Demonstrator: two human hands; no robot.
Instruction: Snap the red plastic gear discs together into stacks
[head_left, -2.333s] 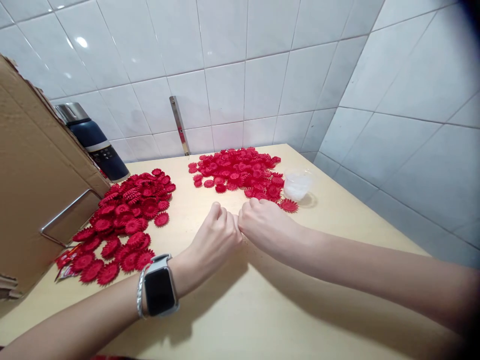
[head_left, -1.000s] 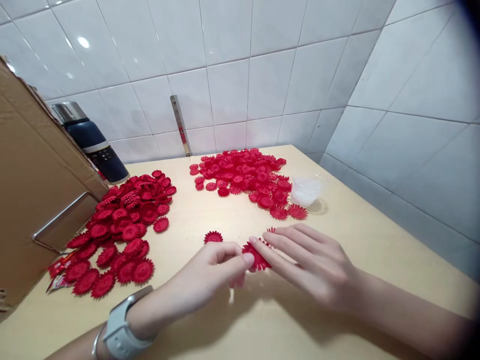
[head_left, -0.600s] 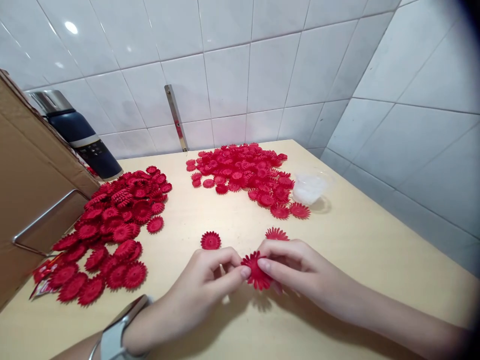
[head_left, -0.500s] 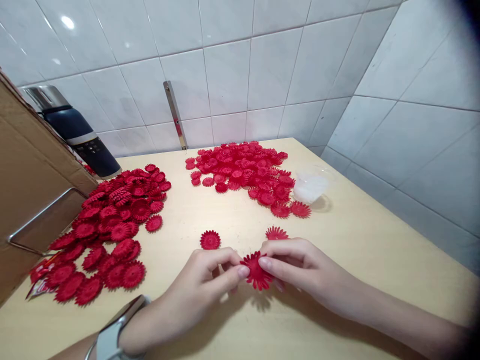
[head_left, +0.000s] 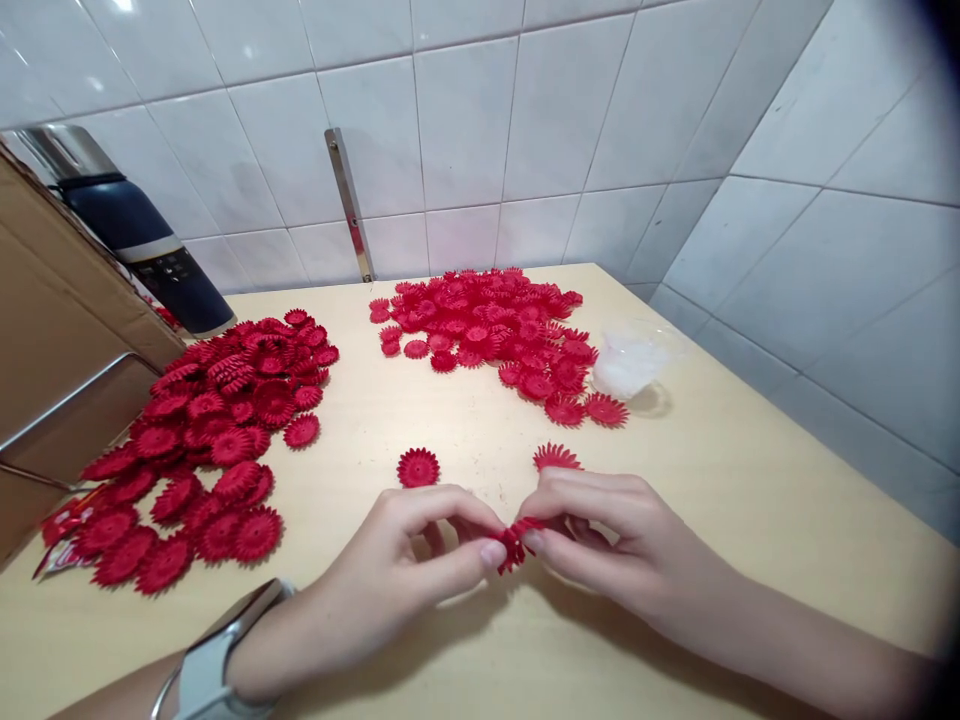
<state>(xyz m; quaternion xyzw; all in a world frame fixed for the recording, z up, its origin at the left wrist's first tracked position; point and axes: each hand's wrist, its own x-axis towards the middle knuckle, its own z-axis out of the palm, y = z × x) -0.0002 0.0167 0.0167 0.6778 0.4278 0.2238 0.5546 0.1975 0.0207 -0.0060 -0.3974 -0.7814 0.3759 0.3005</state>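
Between my two hands, just above the table, is a red flower-shaped piece with a notched, petal-like rim (head_left: 513,548). My left hand (head_left: 431,545) pinches its left edge between thumb and fingers. On the opposite edge, my right hand (head_left: 600,520) pinches it the same way. Fingertips cover much of the piece, and it looks folded or turned edge-on. Beyond my left hand lies a single red piece (head_left: 418,467), flat on the table. Another red piece (head_left: 556,457) sits behind my right hand, its near part hidden by the fingers.
A heap of red pieces (head_left: 217,430) lies at the left by a cardboard box (head_left: 67,320) and a dark flask (head_left: 142,225). Another heap (head_left: 480,325) spreads at the back, beside crumpled clear plastic (head_left: 630,365). Tiled walls (head_left: 465,130) border the table (head_left: 360,400).
The held red piece has gone from facing me, petals spread, to a narrower, folded or edge-on look. Both hands keep their pinch on it. The view has shifted slightly.
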